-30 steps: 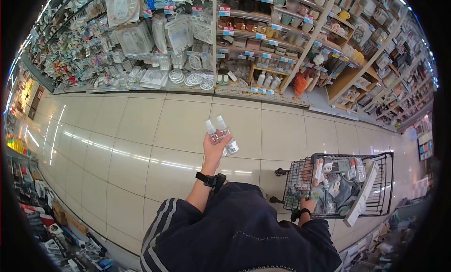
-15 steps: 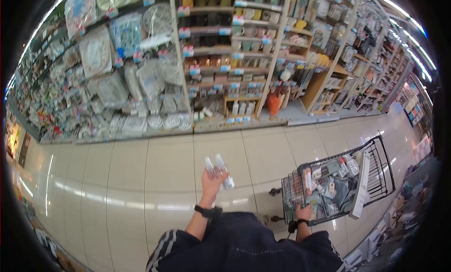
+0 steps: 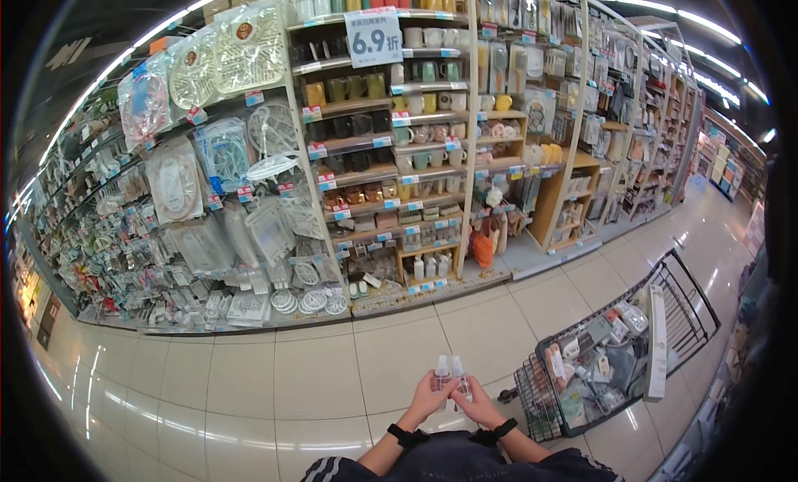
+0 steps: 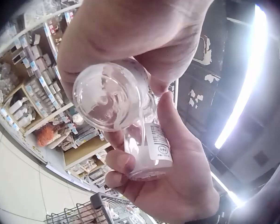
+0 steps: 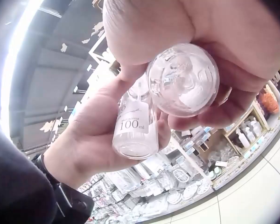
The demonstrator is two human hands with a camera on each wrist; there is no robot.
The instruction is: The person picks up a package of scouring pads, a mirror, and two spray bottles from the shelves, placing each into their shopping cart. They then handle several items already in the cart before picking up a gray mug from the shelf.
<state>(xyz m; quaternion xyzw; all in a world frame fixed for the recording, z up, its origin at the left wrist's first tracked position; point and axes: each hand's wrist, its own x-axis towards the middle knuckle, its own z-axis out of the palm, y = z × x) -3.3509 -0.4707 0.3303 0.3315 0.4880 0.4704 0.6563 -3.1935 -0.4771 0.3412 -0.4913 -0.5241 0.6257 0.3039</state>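
Observation:
Two small clear bottles with white caps are held side by side in front of the body. My left hand (image 3: 429, 399) grips the left bottle (image 3: 442, 373), and my right hand (image 3: 480, 404) holds the right bottle (image 3: 461, 387). In the left wrist view, the round base of one bottle (image 4: 105, 95) faces the camera, while fingers wrap the other, labelled bottle (image 4: 147, 154). The right wrist view shows a label reading 100 ml on a bottle (image 5: 136, 135) in the left hand, beside the round base of the other bottle (image 5: 183, 80).
A wire shopping cart (image 3: 540, 399) full of packaged goods stands at the right, a long white box (image 3: 657, 349) across it. Shelves of mugs (image 3: 356, 88) and hanging packaged goods run along the far side, beyond a tiled floor (image 3: 316, 374). An orange item (image 3: 481, 247) hangs low there.
My right hand has left the cart and come to the bottles, taking hold of one. The head view has tilted up toward the shelves, and both hands are now together.

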